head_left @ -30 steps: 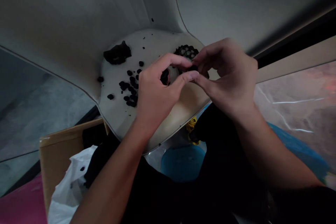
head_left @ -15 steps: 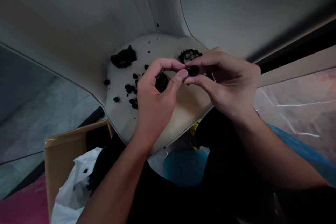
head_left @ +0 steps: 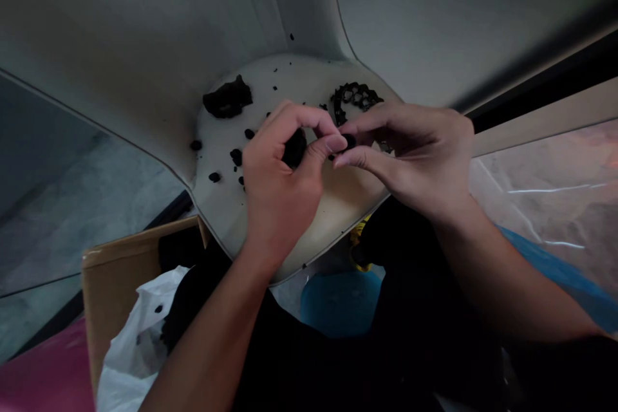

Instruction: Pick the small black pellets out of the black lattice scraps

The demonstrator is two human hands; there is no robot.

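Note:
Above the pale chair seat (head_left: 347, 193), both hands meet fingertip to fingertip at a small round black piece (head_left: 348, 141). My left hand (head_left: 287, 174) is closed, thumb and forefinger pinching at the left side of that piece. My right hand (head_left: 410, 148) pinches it from the right, partly covering it. A larger dark thing (head_left: 294, 149) shows within the curl of my left hand; whether it is held there I cannot tell. Several small black pieces (head_left: 214, 177) lie scattered left of my left hand. Beyond my right hand sits a black ring with holes (head_left: 357, 95).
A crumpled black lump (head_left: 228, 98) rests at the seat's back left. At lower left stands a cardboard box (head_left: 109, 270) with a white plastic bag (head_left: 130, 354). Below the seat is a blue object (head_left: 340, 302). The chair's back (head_left: 145, 26) rises behind.
Both hands have shifted slightly left, and the small black piece is now more covered by the fingers. The view has tilted a little, showing more of the black ring.

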